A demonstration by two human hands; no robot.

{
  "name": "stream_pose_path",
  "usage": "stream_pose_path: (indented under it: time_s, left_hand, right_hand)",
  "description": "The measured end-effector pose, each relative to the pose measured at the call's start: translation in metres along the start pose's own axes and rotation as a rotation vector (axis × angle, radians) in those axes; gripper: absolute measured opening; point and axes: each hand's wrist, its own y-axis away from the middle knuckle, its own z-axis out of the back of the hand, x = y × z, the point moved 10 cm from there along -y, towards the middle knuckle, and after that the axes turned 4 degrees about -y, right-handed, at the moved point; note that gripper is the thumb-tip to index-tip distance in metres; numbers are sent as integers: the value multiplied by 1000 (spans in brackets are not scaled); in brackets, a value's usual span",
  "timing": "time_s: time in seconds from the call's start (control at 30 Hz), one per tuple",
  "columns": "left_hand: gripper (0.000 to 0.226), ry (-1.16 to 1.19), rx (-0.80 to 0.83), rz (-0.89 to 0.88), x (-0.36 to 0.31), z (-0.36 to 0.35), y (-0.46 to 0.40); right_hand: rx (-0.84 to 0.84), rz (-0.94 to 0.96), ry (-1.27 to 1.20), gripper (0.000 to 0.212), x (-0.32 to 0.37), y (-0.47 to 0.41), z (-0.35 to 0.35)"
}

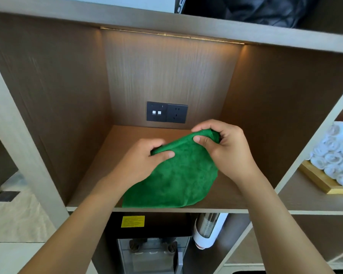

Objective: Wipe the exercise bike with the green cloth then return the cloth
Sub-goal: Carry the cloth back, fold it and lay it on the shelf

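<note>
The green cloth (176,178) lies on the wooden shelf (99,171) inside an open cabinet compartment, its near edge at the shelf's front lip. My left hand (141,161) pinches the cloth's upper left edge between thumb and fingers. At the upper right corner, my right hand (226,147) grips a bunched fold of it, slightly raised off the shelf. Both forearms reach in from below. The exercise bike is not in view.
A dark socket panel (166,112) sits on the compartment's back wall. Rolled white towels (339,157) on a gold tray (323,183) fill the right compartment. Below are a water dispenser (151,244) and a cup holder (208,230). A dark bag (255,8) rests on top.
</note>
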Motion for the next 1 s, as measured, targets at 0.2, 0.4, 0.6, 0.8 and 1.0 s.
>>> stream_pose_path:
  time_s: [0.2, 0.4, 0.6, 0.8, 1.0]
  left_hand:
    - [8, -67, 115, 166, 36, 4, 15]
    - [8, -15, 53, 227, 55, 34, 34]
    - [29, 370, 148, 163, 28, 55, 44]
    - [21, 75, 83, 167, 37, 73, 24]
    - [43, -513, 103, 274, 70, 40, 34]
  right_hand:
    - [-88, 9, -18, 18, 0, 3, 13]
    - [-185, -102, -23, 17, -31, 7, 29]
    - [-81, -182, -267, 9, -48, 18, 31]
    - [14, -344, -394, 13, -81, 13, 12]
    - [203, -412, 370, 38, -111, 34, -30]
